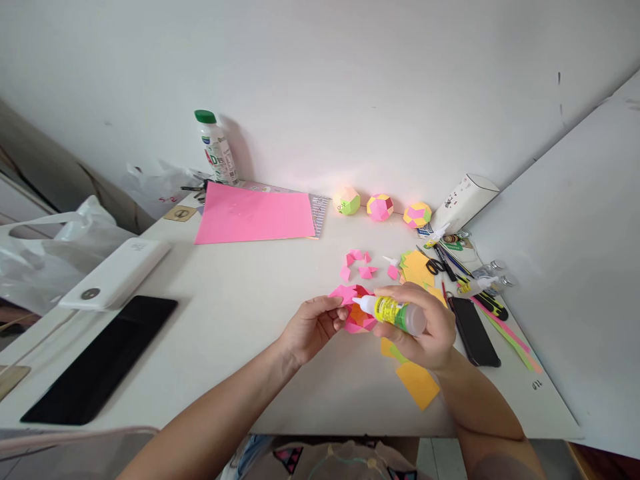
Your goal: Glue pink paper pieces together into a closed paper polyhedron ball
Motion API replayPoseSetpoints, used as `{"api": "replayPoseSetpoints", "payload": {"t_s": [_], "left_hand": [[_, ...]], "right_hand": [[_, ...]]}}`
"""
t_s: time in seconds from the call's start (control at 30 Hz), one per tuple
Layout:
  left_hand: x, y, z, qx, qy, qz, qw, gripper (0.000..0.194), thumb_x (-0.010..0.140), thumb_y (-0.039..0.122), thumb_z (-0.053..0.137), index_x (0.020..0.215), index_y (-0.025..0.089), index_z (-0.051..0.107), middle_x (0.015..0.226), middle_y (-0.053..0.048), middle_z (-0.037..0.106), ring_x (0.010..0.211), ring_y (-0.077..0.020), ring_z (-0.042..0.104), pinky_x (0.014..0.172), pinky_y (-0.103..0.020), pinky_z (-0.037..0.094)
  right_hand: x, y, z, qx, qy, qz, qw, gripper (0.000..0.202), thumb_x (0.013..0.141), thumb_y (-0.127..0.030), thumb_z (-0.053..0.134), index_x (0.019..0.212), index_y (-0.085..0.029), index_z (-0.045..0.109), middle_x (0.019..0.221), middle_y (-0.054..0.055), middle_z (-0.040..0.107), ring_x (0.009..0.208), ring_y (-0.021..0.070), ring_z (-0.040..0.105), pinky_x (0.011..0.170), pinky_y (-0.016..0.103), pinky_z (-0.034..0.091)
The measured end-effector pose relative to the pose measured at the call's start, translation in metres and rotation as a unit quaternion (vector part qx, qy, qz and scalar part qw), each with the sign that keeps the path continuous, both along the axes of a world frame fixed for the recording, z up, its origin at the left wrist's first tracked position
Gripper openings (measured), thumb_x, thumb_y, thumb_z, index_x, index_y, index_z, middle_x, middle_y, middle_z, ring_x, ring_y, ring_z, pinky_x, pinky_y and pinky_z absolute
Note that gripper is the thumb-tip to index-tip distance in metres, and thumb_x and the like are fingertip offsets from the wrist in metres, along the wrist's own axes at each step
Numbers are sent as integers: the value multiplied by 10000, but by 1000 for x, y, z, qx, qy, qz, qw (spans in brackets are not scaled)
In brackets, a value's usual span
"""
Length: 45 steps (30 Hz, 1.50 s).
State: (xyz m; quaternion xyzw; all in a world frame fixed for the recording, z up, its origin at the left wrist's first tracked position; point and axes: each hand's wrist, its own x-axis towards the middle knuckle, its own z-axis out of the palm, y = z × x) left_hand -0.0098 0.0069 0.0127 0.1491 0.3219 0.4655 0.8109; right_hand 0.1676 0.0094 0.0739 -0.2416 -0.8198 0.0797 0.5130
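Note:
My left hand [313,325] pinches the left edge of a partly built pink and orange paper ball [354,308] just above the white table [240,313]. My right hand [425,330] grips a clear glue bottle [395,313] with a yellow-green label, tilted so its white nozzle touches the paper ball. Small pink folded pieces [361,264] lie just beyond the hands. A stack of orange and green paper squares [416,267] sits to their right. An orange square [418,385] lies under my right wrist.
Three finished paper balls [380,207] line the wall, next to a white carton [464,200]. Pink sheet [255,213] and green-capped bottle [217,148] at the back. Scissors and pens [445,261], a phone [474,331] on the right. A tablet [103,357], power bank [116,273] and plastic bag [50,247] on the left.

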Motion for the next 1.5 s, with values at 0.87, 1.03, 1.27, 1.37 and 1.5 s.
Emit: {"api": "replayPoseSetpoints", "payload": {"t_s": [0.87, 1.03, 1.27, 1.37, 1.5], "left_hand": [[0, 0, -3, 3, -6, -10, 1000, 150, 655, 212, 746, 617, 106, 647, 555, -13, 578, 521, -78, 481, 517, -207, 393], [0, 0, -3, 5, -3, -8, 1000, 173, 667, 216, 733, 578, 117, 623, 546, -16, 573, 520, -87, 484, 529, -221, 400], [0, 1, -3, 4, -9, -9, 1000, 155, 661, 213, 746, 614, 101, 648, 555, -17, 582, 527, -76, 488, 516, -199, 400], [0, 0, -2, 4, -6, -11, 1000, 147, 663, 215, 743, 630, 99, 659, 555, -19, 583, 525, -77, 489, 509, -200, 398], [-1, 0, -2, 4, -3, -8, 1000, 151, 655, 211, 742, 605, 107, 645, 555, -17, 577, 529, -81, 490, 522, -208, 406]], "right_hand": [[4, 4, -2, 39, 23, -1, 999, 374, 795, -250, 705, 1128, -187, 545, 912, 123, 721, 777, 250, 714, 630, 389, 588], [3, 2, -2, 25, 4, 1, 1000, 349, 810, -298, 690, 1110, -203, 539, 916, 121, 724, 784, 252, 717, 622, 383, 596], [4, 5, -3, 41, 24, 1, 999, 353, 788, -261, 711, 1096, -190, 554, 906, 127, 723, 752, 244, 711, 596, 373, 583], [4, 6, -3, 40, 25, -1, 999, 339, 790, -261, 707, 1088, -195, 559, 898, 114, 725, 753, 248, 715, 599, 376, 584], [3, 4, -2, 37, 15, -3, 999, 333, 797, -290, 702, 1082, -200, 554, 886, 112, 725, 749, 249, 717, 583, 366, 577]]}}
